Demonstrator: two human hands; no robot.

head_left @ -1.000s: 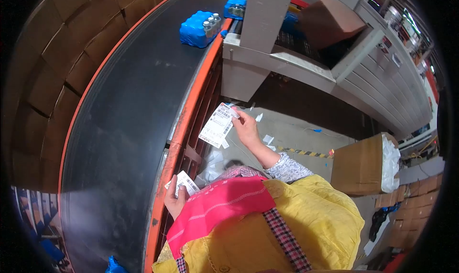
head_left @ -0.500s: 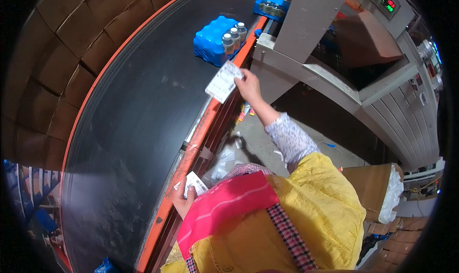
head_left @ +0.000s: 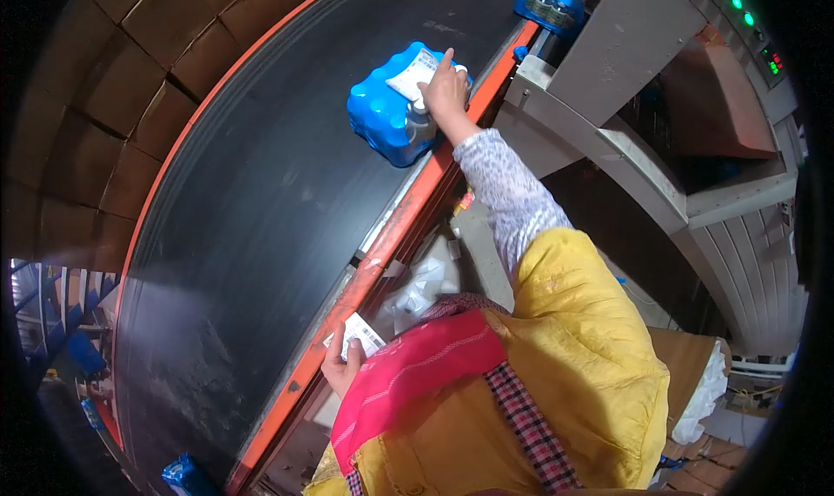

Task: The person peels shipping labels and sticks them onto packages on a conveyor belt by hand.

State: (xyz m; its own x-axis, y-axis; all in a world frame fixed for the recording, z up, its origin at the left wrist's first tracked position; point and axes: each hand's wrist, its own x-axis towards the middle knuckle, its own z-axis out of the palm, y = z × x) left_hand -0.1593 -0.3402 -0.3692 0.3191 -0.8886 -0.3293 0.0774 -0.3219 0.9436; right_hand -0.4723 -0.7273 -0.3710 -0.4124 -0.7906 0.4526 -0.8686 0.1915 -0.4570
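A blue-wrapped pack of bottles (head_left: 382, 114) sits on the black conveyor belt near its orange right edge. On top of the pack lies a white printed label (head_left: 413, 75), with my right hand (head_left: 445, 92) at its right side, fingers against the label and the bottle tops. My left hand (head_left: 342, 361) is low by the belt's orange rail, thumb and fingers closed on more white labels (head_left: 363, 333).
The curved black belt (head_left: 261, 209) runs along the left, with stacked cardboard boxes (head_left: 95, 88) beyond it. Another blue pack (head_left: 549, 8) is at the top, a blue item (head_left: 184, 473) at the bottom. A grey machine (head_left: 625, 70) and a carton (head_left: 682, 361) stand right.
My right hand has reached up and forward, bringing its label from above the floor onto the pack. The pack appears nearer. My left hand still holds its labels.
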